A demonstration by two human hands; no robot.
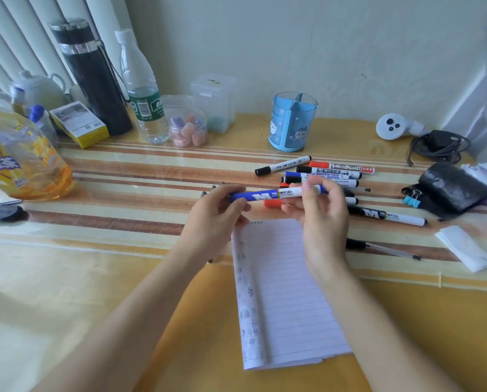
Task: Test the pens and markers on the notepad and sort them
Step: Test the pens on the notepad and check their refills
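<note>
**Two hands on one blue marker (267, 195)**

Fingers of my left hand (217, 212) curl round its blue end; thumb and fingers of my right hand (320, 213) pinch its white barrel. It is held level just above the top edge of the notepad (284, 292). Beyond lie other markers (338, 174) heaped on the striped table (123, 176), before a blue pen holder (292, 123).

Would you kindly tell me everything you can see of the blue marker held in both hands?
The blue marker is a plastic-looking stick: a blue section with a white M logo on the left, a white printed barrel, a small blue end on the right. It lies nearly level in the air, just beyond the top edge of the notepad. The left hand grips the blue section; the right hand pinches the white barrel.
</note>
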